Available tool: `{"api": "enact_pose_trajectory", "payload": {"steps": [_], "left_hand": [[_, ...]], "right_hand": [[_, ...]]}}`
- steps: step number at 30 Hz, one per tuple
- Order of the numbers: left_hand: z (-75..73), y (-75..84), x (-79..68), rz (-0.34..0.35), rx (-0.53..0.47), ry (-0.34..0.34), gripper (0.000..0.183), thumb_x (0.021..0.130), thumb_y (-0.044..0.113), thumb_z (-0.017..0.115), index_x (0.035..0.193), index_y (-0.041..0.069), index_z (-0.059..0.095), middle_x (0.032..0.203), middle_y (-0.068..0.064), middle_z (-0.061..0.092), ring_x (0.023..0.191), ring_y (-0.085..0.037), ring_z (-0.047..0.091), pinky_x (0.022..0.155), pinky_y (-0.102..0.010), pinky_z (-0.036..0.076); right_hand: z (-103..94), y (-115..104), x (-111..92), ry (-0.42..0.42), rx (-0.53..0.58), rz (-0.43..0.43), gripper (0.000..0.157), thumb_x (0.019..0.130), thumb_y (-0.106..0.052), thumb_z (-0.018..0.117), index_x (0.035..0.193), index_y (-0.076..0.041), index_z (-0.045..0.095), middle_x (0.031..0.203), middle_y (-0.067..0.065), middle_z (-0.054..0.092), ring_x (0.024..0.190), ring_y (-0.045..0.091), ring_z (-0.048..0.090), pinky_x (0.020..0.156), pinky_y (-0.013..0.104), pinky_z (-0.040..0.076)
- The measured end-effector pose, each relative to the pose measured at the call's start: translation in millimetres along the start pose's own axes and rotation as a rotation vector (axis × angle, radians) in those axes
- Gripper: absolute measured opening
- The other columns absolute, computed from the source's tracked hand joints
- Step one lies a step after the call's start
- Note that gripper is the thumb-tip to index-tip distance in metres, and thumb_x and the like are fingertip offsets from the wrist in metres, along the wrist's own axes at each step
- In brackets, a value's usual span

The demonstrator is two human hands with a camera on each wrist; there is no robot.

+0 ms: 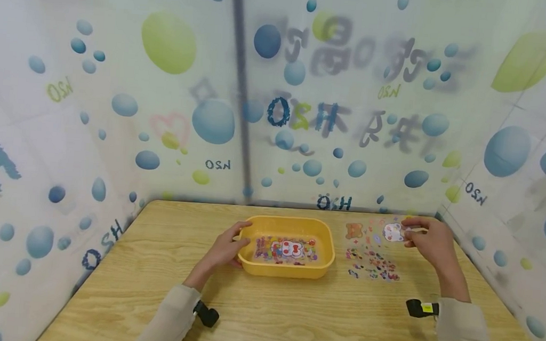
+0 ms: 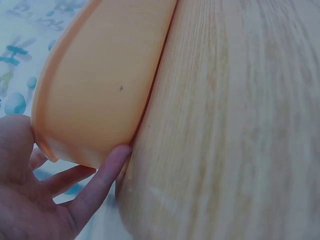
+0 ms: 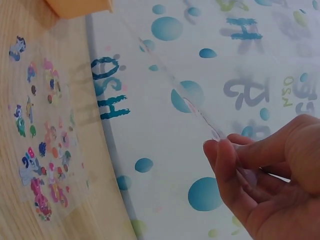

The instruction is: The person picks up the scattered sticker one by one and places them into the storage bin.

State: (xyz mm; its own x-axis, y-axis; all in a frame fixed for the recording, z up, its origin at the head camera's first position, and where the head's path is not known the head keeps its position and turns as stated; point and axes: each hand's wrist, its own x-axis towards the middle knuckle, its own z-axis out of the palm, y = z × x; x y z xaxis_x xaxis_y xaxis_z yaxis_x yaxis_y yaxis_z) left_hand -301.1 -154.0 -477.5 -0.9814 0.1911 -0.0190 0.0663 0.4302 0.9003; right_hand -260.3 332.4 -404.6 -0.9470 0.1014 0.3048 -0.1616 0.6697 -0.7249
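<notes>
A yellow plastic tub [image 1: 284,270] stands on the table. My left hand [image 1: 225,246] grips its left end, thumb over the rim and fingers along the outer wall. In the left wrist view the fingers [image 2: 107,170] touch the tub's wall [image 2: 105,75] down near the tabletop. Inside the tub lies a colourful sticker sheet [image 1: 291,248] with a white cartoon character. My right hand [image 1: 431,242] pinches the right edge of a clear sticker sheet [image 1: 393,232] with an orange bear and a white animal face. The right wrist view shows this sheet [image 3: 175,82] nearly edge-on, raised.
Another clear sheet of small colourful stickers [image 1: 373,265] lies flat on the wooden table [image 1: 290,316], right of the tub. Patterned curtain-like walls [image 1: 303,157] with blue and green dots close in the back and both sides.
</notes>
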Motion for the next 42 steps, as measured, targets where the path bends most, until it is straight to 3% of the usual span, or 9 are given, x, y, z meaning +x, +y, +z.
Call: {"api": "enact_pose_trajectory", "payload": {"steps": [11, 19, 28, 34, 42], "left_hand": [[0.4, 0.4, -0.7, 0.002, 0.003, 0.0, 0.046, 0.099, 0.024, 0.054, 0.143, 0.031, 0.043, 0.145, -0.021, 0.04, 0.083, -0.028, 0.067, 0.048, -0.041, 0.058], [0.2, -1.4, -1.4, -0.001, -0.004, 0.018, 0.046, 0.098, 0.024, 0.055, 0.142, 0.032, 0.045, 0.148, -0.022, 0.038, 0.091, -0.031, 0.066, 0.048, -0.042, 0.058], [-0.4, -0.7, 0.7, -0.001, -0.012, 0.007, 0.046, 0.098, 0.024, 0.055, 0.141, 0.034, 0.045, 0.144, -0.018, 0.043, 0.087, -0.029, 0.067, 0.048, -0.042, 0.058], [-1.8, 5.3, -2.9, 0.015, -0.006, 0.005, 0.048, 0.098, 0.02, 0.054, 0.145, 0.026, 0.042, 0.139, -0.023, 0.046, 0.084, -0.032, 0.067, 0.049, -0.047, 0.058], [-0.9, -0.9, 0.9, 0.0, -0.005, -0.004, 0.046, 0.098, 0.024, 0.054, 0.141, 0.034, 0.044, 0.143, -0.016, 0.045, 0.085, -0.026, 0.066, 0.049, -0.041, 0.058]], "right_hand": [[12.9, -21, 2, -0.019, 0.0, -0.028, 0.023, 0.09, -0.004, 0.059, 0.112, 0.003, 0.066, 0.103, 0.026, 0.066, 0.062, 0.012, 0.067, 0.054, 0.024, 0.055], [38.5, -45, 9, -0.094, 0.027, -0.054, 0.022, 0.091, -0.004, 0.059, 0.112, 0.0, 0.066, 0.1, 0.023, 0.068, 0.067, 0.023, 0.068, 0.055, 0.026, 0.055], [69.6, -73, 15, -0.203, 0.029, -0.065, 0.026, 0.091, -0.002, 0.053, 0.115, 0.0, 0.064, 0.108, 0.02, 0.065, 0.07, 0.02, 0.066, 0.06, 0.029, 0.058], [92.3, -96, 19, -0.264, 0.002, -0.094, 0.026, 0.089, 0.0, 0.054, 0.112, 0.001, 0.065, 0.108, 0.019, 0.066, 0.068, 0.016, 0.066, 0.059, 0.028, 0.059], [116.2, -121, 24, -0.294, -0.033, -0.107, 0.026, 0.086, 0.001, 0.056, 0.109, 0.0, 0.067, 0.105, 0.017, 0.067, 0.062, 0.014, 0.064, 0.058, 0.027, 0.058]]}}
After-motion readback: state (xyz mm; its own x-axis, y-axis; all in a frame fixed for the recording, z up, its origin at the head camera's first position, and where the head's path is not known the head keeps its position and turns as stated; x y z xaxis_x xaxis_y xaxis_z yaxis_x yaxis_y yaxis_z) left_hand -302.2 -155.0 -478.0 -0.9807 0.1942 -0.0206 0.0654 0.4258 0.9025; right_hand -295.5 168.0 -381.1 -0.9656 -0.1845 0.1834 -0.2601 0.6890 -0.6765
